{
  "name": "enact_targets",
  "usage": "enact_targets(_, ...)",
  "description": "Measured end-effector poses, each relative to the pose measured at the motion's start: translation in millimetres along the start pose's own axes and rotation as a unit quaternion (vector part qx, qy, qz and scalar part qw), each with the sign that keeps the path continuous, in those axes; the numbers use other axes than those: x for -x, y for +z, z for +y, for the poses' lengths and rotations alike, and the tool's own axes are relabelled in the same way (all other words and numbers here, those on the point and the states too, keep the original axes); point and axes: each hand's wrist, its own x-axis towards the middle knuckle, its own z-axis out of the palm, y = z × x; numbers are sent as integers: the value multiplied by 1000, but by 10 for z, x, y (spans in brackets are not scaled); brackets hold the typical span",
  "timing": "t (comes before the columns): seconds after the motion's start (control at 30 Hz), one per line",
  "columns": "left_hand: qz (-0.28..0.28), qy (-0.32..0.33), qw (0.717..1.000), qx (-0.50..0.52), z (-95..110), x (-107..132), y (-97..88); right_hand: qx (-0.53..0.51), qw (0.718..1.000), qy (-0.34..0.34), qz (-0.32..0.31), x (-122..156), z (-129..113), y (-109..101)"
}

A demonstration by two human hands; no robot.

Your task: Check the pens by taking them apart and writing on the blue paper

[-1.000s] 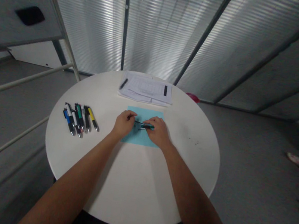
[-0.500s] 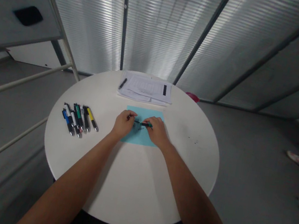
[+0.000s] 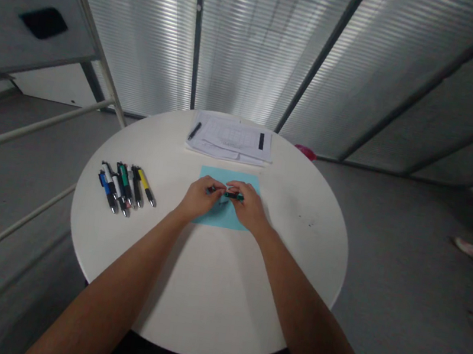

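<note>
Over a light-blue sheet (image 3: 223, 220), my two hands meet with fingertips almost touching. The fingers of my right hand (image 3: 250, 206) are closed around a black-and-green pen barrel (image 3: 233, 196), held roughly level. My left hand (image 3: 201, 198) pinches a small dark pen part (image 3: 211, 189) at the left end of the barrel; the fingers cover most of it, so whether the two pieces join cannot be seen. Small dark bits (image 3: 223, 202) lie on the sheet just below the fingers, too small to name.
Several click pens (image 3: 125, 186) in blue, white, green, black and yellow lie in a cluster at the left of the round white table (image 3: 218, 294). Printed papers (image 3: 233, 140) with a black pen (image 3: 195, 130) rest at the back. Small dark specks (image 3: 310, 224) mark the right side.
My left hand has moved right, bringing its dark pen part up to the barrel. The thin dark piece that showed between the hands is now covered by fingers. My right hand stays nearly still.
</note>
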Motion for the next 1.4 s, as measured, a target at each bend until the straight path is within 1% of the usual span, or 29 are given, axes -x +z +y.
enact_targets(0.1, -4, 7, 1000, 2, -16, 2, 8, -1, 1000, -1, -8, 3, -19, -10)
enact_targets(0.2, -6, 17, 1000, 5, -11, 3, 11, -17, 1000, 22, 10, 2, -29, -7)
enact_targets(0.3, -9, 6, 1000, 12, 6, 3, 6, -24, 999, 33, 17, -2, -13, 2)
enact_targets(0.43, -16, -20, 999, 36, 25, 5, -7, 13, 1000, 19, 9, -4, -14, -16)
enact_targets(0.57, 9, -35, 998, 52, 32, 15, -8, 50, 998, 43, 17, -4, -64, -65)
enact_targets(0.7, 18, -32, 998, 43, 62, 27, -11, 98, 994, 56, 0, -4, -82, -85)
enact_targets(0.77, 17, -27, 999, 40, 83, 30, -17, 100, 994, 52, -12, -5, -63, -74)
enact_targets(0.9, 22, -28, 998, 50, 92, 31, -30, 82, 996, 23, -25, -5, -18, -47)
enact_targets(1.03, 27, -35, 994, 100, 42, 24, -12, 45, 998, 4, -44, 0, -25, -48)
enact_targets(1.13, 33, -55, 988, 143, 5, 9, 16, 43, 997, -2, -62, 4, -45, -58)
enact_targets(1.3, 60, -92, 972, 210, 11, -24, 33, 55, 997, 0, -49, 12, -36, -65)
enact_targets(1.4, 76, -107, 963, 235, 27, -33, 23, 46, 997, -12, -53, 13, -22, -54)
